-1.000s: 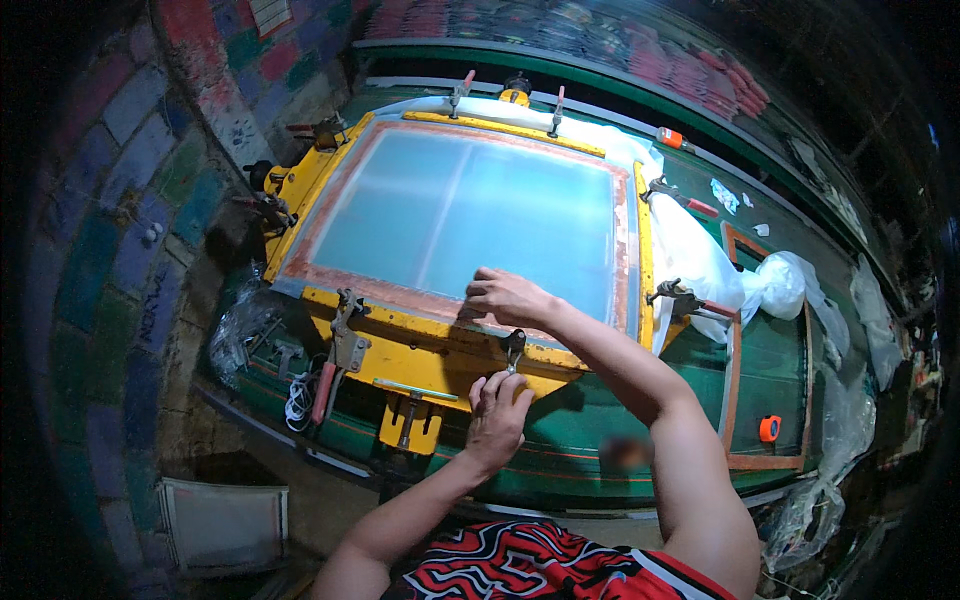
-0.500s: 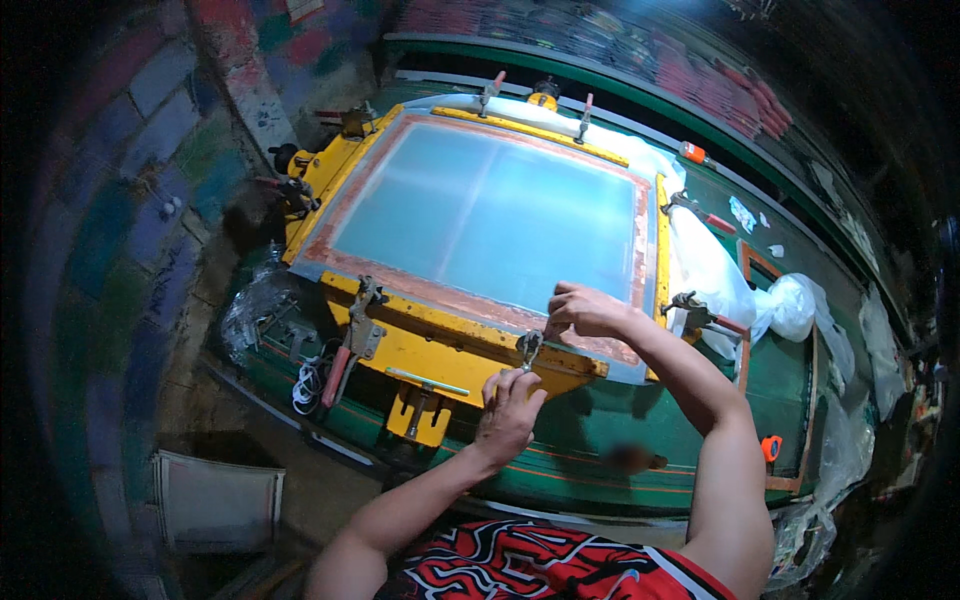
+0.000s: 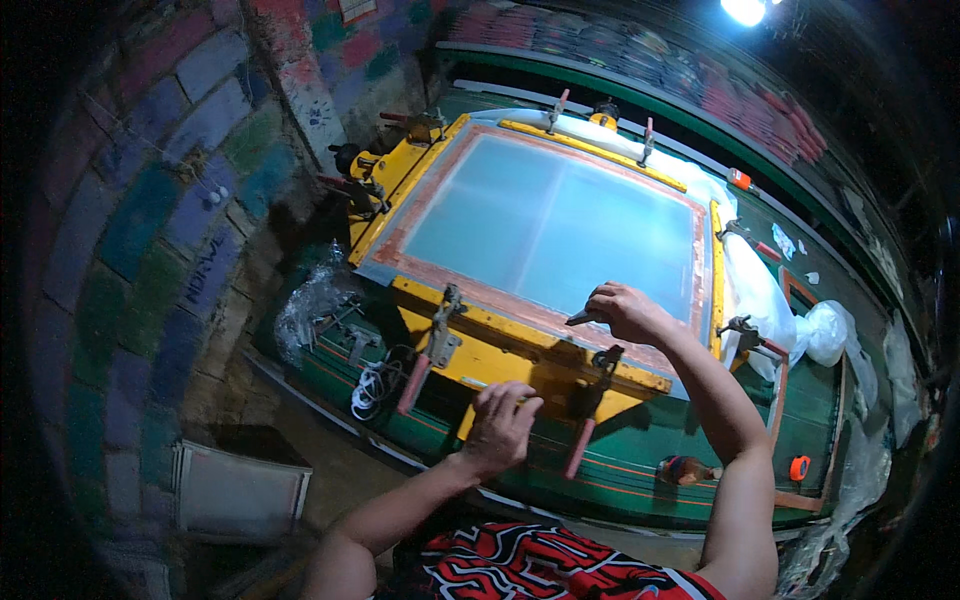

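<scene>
— What are the fingers of the right hand (image 3: 625,310) doing?

— They are pressed together around a small dark tool (image 3: 582,318). Its tip points left and lies on the reddish-brown border of the screen frame (image 3: 548,228), at the near edge.

— And the left hand (image 3: 500,425)?

— Its fingers are bent and a little spread. They rest on the front face of the yellow press frame (image 3: 500,355), just below the screen. I cannot tell if they hold something.

— Where is the screen itself?

— It lies flat inside the yellow frame, its pale blue-green mesh facing up. Clamp levers with red handles (image 3: 415,382) hang down at the front, one left of the left hand, one (image 3: 578,448) to its right.

— What carries all this?

— A long green table (image 3: 640,470). White plastic bags (image 3: 825,330) lie to the right of the frame, and a small orange round thing (image 3: 799,467) sits near the table's right front edge. On the left there is a painted brick wall (image 3: 150,230).
</scene>
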`<action>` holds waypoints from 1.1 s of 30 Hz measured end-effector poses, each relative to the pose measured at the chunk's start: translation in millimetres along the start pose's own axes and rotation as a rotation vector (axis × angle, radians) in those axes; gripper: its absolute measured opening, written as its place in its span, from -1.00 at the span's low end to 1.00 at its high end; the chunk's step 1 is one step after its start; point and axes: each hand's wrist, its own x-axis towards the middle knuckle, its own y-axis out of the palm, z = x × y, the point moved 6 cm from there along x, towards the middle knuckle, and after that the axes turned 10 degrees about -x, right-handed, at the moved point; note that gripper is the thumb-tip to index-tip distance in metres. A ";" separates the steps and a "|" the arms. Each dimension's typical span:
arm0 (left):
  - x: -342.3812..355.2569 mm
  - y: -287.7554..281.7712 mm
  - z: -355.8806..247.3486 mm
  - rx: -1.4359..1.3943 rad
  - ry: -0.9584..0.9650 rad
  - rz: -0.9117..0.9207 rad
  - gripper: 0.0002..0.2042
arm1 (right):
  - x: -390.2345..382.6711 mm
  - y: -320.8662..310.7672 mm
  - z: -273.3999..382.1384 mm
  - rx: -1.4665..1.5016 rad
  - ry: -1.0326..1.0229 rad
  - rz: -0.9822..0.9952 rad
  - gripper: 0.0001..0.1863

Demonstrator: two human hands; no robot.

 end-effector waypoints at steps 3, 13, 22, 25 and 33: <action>-11.7 -49.6 41.3 0.104 -0.054 -0.043 -0.70 | 43.5 6.9 15.1 0.012 0.054 0.036 -0.82; -44.9 -96.2 131.9 0.039 -0.133 0.059 -0.46 | 238.3 44.4 86.7 -0.046 -0.259 -0.177 -0.61; -45.6 -89.0 144.6 -0.244 -0.150 0.038 -0.18 | 387.1 122.0 109.7 -0.024 -0.217 -0.007 -0.42; -44.2 -85.7 146.1 -0.247 -0.162 0.041 -0.19 | 412.1 151.3 103.4 -0.216 -0.242 0.029 -0.72; -55.5 -79.1 150.6 -0.256 -0.205 0.075 -0.18 | 377.0 162.7 73.9 -0.018 -0.325 0.025 -0.35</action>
